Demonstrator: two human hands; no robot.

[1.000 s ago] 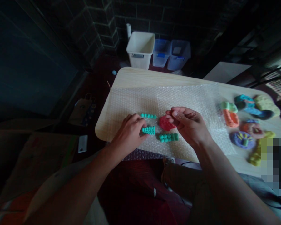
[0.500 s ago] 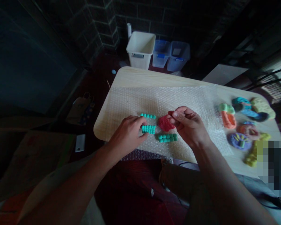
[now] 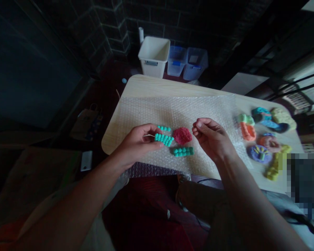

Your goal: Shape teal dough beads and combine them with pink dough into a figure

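My left hand (image 3: 142,141) grips a turquoise knobbly piece (image 3: 164,139) made of small round lumps in rows, lifted and tilted, with a thin pale strand beside it. Behind the fingers a single turquoise row (image 3: 164,128) lies on the bubble wrap (image 3: 146,108). A red rough-textured lump (image 3: 182,136) sits right of the held piece, with a gap between it and my right hand (image 3: 209,137). The thumb and fingers of my right hand are pinched together; whatever is between them is too small to make out. Nearer me lies another turquoise knobbly block (image 3: 183,151).
On the table's (image 3: 151,83) right side are several clay-like pieces: an orange and green one (image 3: 247,130), a blue one (image 3: 267,115), a purple disc (image 3: 259,154) and a yellow one (image 3: 277,167). A white bin (image 3: 153,55) and two clear boxes (image 3: 176,62) stand beyond the far edge.
My left hand has picked up and tilted the turquoise piece that lay on the bubble wrap. My right hand has come away from the red lump, which now lies uncovered.
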